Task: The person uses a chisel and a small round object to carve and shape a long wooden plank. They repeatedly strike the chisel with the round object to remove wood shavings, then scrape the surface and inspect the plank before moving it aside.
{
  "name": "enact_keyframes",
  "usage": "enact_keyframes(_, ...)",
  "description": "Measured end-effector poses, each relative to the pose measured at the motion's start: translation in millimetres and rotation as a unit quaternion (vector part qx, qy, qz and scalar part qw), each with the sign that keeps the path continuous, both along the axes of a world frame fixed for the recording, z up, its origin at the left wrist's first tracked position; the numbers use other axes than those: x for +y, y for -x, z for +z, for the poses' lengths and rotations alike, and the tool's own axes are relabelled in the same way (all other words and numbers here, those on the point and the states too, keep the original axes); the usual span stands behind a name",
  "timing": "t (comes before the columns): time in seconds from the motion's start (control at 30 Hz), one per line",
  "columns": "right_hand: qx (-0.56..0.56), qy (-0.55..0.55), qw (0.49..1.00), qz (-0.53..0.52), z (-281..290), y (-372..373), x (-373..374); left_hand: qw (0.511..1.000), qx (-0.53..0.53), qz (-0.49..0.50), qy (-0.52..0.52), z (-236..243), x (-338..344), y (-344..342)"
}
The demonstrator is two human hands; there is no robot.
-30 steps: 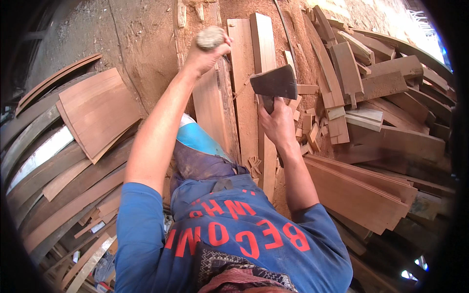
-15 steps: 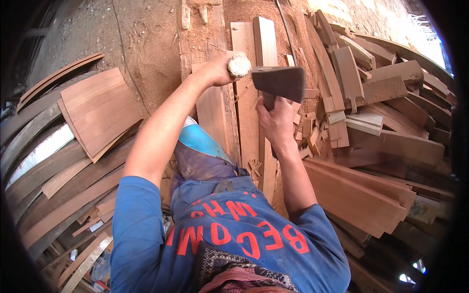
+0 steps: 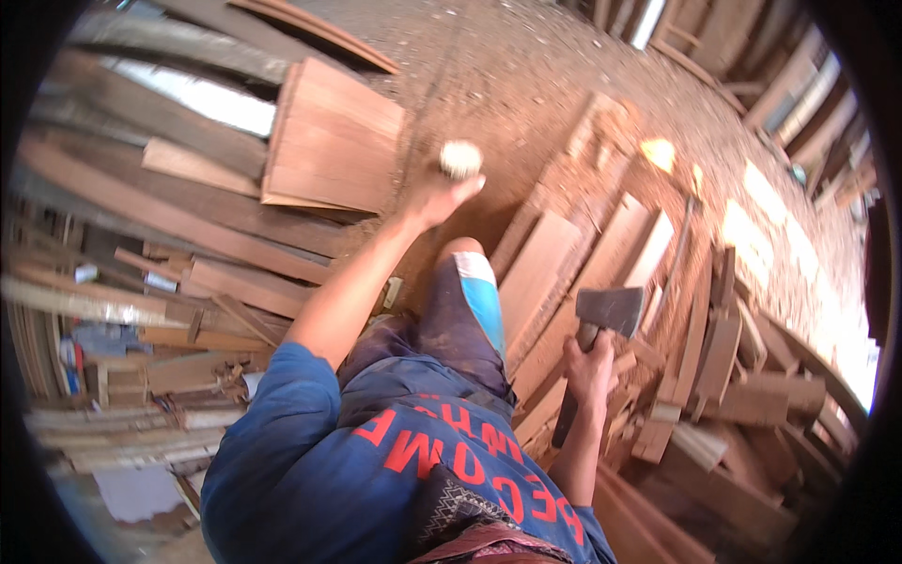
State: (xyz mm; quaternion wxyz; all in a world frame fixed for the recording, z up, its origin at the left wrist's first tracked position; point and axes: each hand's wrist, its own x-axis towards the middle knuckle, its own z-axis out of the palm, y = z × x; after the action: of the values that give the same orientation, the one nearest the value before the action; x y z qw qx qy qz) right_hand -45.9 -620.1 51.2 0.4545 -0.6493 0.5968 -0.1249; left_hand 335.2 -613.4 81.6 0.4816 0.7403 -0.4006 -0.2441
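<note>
My right hand is closed round the handle of a hatchet, just below its dark metal head. The dark lower end of the handle hangs down past my wrist. In my left hand is a stubby piece with a round, whitish, rough end; its lower part is hidden by the hand, which is slightly blurred. That hand is over the dirt floor, beyond my knee. Between my two hands lie long wooden planks, with the hatchet over their right side.
Square-cut reddish boards lie stacked at the left, on long curved planks. A heap of offcuts fills the right. Sawdust covers the dirt floor. More timber leans at the far right.
The view has swung left, so the planks now appear farther right. My left hand has moved away from the planks with the round-ended piece, and the hatchet is farther from it.
</note>
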Motion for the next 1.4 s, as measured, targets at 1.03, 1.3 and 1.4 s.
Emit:
enact_keyframes(1.03, 0.076, -0.089, 0.451, 0.885, 115.4, -401.1, 404.6, 0.544, 0.455, 0.624, -0.328, -168.8, 594.7, 407.9)
enact_keyframes(1.3, 0.085, -0.064, 0.432, 0.896, 47.9, -431.2, 368.7, 0.52, 0.479, 0.637, -0.306, -160.8, 596.7, 387.2)
enact_keyframes(1.4, 0.021, -0.09, 0.422, 0.902, 17.2, -455.5, 371.1, 0.462, 0.465, 0.692, -0.304, -165.0, 600.1, 392.7)
